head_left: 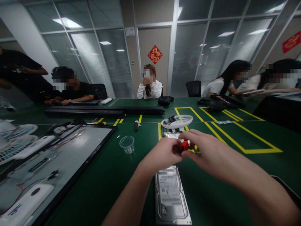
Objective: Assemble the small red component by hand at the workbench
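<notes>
My left hand [168, 149] is closed around a small tool with a red-and-black handle [184, 145], seemingly a screwdriver; its shaft is hidden. Curled from the other side, my right hand [203, 146] has thumb and fingers at the same handle. Below my hands a silver hard drive [170, 194] with a white label lies flat on the green table. Another shiny silver piece [172, 135], apparently a second drive, shows just behind my fingers, mostly covered. A clear plastic cup [127, 145] stands left of my left hand.
A white basket [185, 121] with dark parts sits beyond my hands. At left lies a large panel [77, 150] with wires and white pieces. Long black bars [105, 111] lie farther back. Yellow tape [261, 150] marks the right side. Several people sit or stand around the table.
</notes>
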A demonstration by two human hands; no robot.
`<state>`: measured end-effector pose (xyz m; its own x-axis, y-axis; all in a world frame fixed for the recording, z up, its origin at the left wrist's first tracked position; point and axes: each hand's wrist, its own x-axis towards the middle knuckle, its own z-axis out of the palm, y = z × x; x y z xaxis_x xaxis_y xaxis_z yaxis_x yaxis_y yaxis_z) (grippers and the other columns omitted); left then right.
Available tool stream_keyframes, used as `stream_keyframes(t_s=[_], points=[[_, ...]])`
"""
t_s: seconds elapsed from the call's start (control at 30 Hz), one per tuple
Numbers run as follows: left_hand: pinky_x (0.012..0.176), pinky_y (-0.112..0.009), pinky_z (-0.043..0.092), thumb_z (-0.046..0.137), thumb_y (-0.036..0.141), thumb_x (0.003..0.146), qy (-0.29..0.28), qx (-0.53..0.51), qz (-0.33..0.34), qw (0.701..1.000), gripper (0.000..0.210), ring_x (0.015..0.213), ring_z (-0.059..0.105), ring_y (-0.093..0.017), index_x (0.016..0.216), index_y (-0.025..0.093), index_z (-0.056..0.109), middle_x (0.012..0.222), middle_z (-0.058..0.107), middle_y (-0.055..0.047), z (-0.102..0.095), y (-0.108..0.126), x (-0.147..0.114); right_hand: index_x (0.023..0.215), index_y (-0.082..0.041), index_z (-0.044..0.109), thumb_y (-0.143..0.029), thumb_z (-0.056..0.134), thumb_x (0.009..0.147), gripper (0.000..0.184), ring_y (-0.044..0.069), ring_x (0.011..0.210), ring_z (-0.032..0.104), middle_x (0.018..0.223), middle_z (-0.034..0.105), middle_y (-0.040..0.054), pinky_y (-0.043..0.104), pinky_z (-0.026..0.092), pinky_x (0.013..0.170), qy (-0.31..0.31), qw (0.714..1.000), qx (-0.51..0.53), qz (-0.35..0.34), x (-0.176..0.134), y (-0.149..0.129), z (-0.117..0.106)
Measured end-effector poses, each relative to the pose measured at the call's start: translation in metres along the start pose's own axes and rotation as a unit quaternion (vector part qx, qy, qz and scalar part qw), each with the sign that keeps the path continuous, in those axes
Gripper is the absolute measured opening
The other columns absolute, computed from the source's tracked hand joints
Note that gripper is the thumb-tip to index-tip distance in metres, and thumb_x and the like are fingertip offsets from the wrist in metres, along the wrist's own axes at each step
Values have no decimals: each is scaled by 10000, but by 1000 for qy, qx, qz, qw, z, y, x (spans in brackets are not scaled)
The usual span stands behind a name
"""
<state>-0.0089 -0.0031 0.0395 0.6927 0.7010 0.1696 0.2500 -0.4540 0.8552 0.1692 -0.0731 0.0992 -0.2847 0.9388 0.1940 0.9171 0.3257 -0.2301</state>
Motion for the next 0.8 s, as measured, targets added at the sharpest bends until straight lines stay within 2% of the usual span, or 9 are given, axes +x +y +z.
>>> stream_keyframes(t_s=[0.07, 0.13, 0.27, 0.33, 0.43, 0.53, 0.63, 0.7, 0.8], points=[[756, -311, 498, 687, 145, 816, 2, 15, 8, 1000, 187, 843, 709, -208, 985, 128, 766, 923, 791, -72, 0, 0, 0, 1111, -234, 724, -27, 610, 955, 283, 246, 969, 714, 1155, 734, 76, 373, 511, 836, -3, 1000, 15, -25, 0, 1, 0], [763, -314, 499, 696, 138, 807, 5, 23, 14, 1000, 180, 861, 713, -214, 974, 133, 763, 941, 795, -76, 0, 0, 0, 1072, -226, 733, -3, 573, 951, 300, 241, 970, 717, 1127, 739, 80, 361, 510, 831, 0, 999, 12, -32, 1, 2, 1], [712, -297, 481, 825, 252, 785, 0, 1, 0, 1000, 212, 819, 679, -202, 945, 147, 734, 928, 778, -65, 0, -1, 1, 974, -204, 727, -170, 672, 985, 66, 220, 789, 681, 961, 751, 82, 322, 448, 654, 8, 1000, -25, -1, 4, 2, 2], [670, -285, 451, 814, 255, 789, 2, -3, -6, 1000, 178, 754, 638, -178, 887, 153, 707, 855, 746, -39, 0, -1, 1, 947, -207, 719, -243, 715, 983, 50, 221, 732, 662, 892, 744, 73, 323, 413, 607, 5, 999, -39, 30, 4, 1, 2], [663, -284, 439, 728, 193, 810, 10, 17, 2, 1000, 72, 737, 630, -173, 864, 151, 706, 826, 733, -39, 0, -1, 0, 1030, -218, 719, -264, 749, 965, 85, 249, 814, 699, 984, 752, 79, 343, 467, 672, 17, 999, -33, 22, 1, 2, 3], [697, -296, 467, 691, 154, 803, 10, 35, 8, 999, 125, 789, 669, -199, 918, 141, 738, 866, 759, -62, 0, -1, 0, 1127, -233, 708, -93, 651, 966, 221, 249, 946, 725, 1133, 745, 79, 367, 515, 811, 14, 999, 5, -31, -1, 3, 4], [736, -307, 477, 704, 153, 801, 16, 41, 24, 999, 169, 834, 682, -209, 963, 143, 754, 897, 766, -60, 0, -1, 0, 1110, -230, 713, -8, 557, 963, 309, 253, 995, 719, 1145, 746, 81, 382, 512, 858, -3, 999, 18, -33, 0, 2, 4], [752, -310, 479, 754, 194, 801, 15, 28, 23, 999, 201, 862, 686, -211, 995, 146, 754, 944, 775, -63, -1, -1, 0, 1068, -219, 715, -69, 601, 982, 207, 265, 959, 712, 1093, 753, 89, 373, 501, 793, -6, 1000, 5, -9, 1, 0, 3], [714, -299, 469, 788, 237, 790, 4, 10, 6, 1000, 184, 831, 669, -202, 939, 148, 727, 919, 762, -56, -1, -2, 1, 999, -210, 708, -206, 686, 997, 22, 262, 835, 695, 968, 753, 88, 350, 449, 659, -16, 999, -19, 32, 1, -2, 1]])
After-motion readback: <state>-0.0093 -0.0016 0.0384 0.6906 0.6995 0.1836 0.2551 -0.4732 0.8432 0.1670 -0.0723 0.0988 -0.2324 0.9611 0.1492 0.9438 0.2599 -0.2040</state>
